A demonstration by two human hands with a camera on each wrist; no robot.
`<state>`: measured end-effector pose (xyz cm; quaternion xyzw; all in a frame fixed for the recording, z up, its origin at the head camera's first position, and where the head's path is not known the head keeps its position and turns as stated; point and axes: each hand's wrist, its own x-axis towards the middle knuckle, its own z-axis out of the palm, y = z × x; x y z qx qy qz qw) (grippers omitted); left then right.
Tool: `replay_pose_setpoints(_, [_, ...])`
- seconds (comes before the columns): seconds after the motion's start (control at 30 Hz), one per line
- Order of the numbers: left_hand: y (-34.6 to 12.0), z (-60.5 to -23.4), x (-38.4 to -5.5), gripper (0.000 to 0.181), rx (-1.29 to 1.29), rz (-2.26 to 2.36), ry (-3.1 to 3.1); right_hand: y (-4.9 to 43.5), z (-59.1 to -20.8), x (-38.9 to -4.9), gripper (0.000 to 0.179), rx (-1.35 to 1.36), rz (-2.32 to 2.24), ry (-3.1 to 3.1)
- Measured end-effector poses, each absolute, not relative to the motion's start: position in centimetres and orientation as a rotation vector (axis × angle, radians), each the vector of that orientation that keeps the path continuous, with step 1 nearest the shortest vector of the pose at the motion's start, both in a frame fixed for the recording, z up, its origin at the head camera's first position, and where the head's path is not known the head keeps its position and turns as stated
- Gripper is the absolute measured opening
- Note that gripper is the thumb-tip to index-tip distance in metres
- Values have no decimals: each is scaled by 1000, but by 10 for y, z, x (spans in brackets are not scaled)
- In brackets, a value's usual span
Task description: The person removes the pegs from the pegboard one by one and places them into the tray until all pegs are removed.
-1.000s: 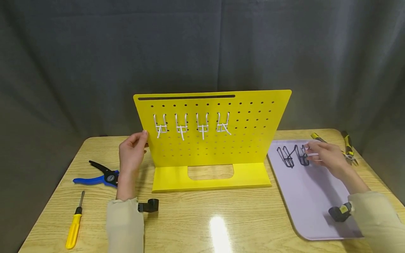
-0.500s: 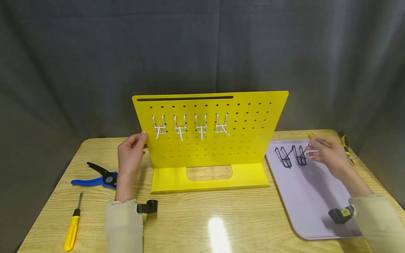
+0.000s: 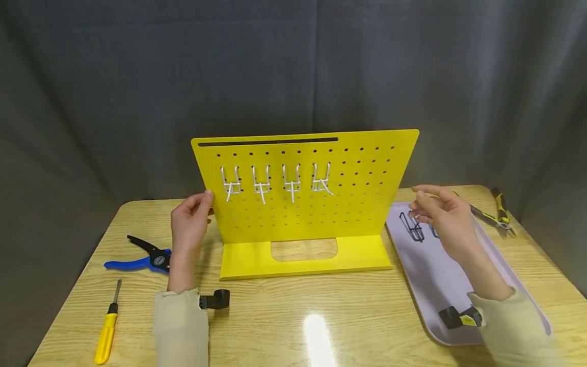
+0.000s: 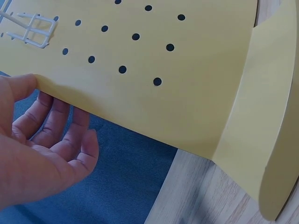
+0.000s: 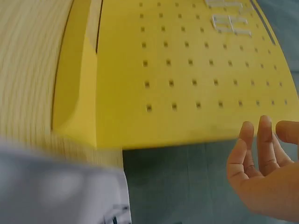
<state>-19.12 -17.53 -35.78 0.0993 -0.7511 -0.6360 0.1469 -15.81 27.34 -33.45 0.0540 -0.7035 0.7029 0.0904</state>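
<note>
A yellow pegboard (image 3: 357, 204) stands upright on its base, with several white wire hooks (image 3: 292, 182) in a row on its upper left. My left hand (image 3: 189, 221) grips the board's left edge, thumb at the front and curled fingers behind, as the left wrist view shows. My right hand (image 3: 447, 224) hovers above the tray, right of the board. In the right wrist view its fingers (image 5: 265, 144) are loosely bent beside the board's edge, with nothing visible between them. Black wire hooks (image 3: 415, 230) lie on the tray, one partly hidden by that hand.
The lavender tray (image 3: 422, 285) lies on the table's right. Two yellow-and-black pliers (image 3: 502, 209) are beyond its right edge, one partly hidden. Blue-handled cutters (image 3: 133, 264) and a yellow screwdriver (image 3: 106, 331) lie at left. A dark curtain (image 3: 257, 66) hangs behind.
My right hand has moved left and up from the tray's far right part toward the board, uncovering the pliers. My left hand stays on the board's edge.
</note>
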Motion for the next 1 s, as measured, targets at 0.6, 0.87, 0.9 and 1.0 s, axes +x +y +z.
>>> replay_pose_setpoints(0.6, [-173, -356, -193, 49, 288, -1824, -2193, 200, -330, -167, 22, 364, 2047, -2174])
replay_pose_setpoints(0.87, [-175, -356, -191, 46, 293, -1825, -2172, 159, -324, -172, 32, 464, 2050, -2202])
replay_pose_setpoints(0.9, [-175, -356, -191, 45, 293, -1825, -2172, 156, -324, -172, 31, 480, 2054, -2187])
replay_pose_setpoints(1.0, [-175, -357, -191, 45, 298, -1826, -2173, 148, -323, -174, 27, 528, 2043, -2157])
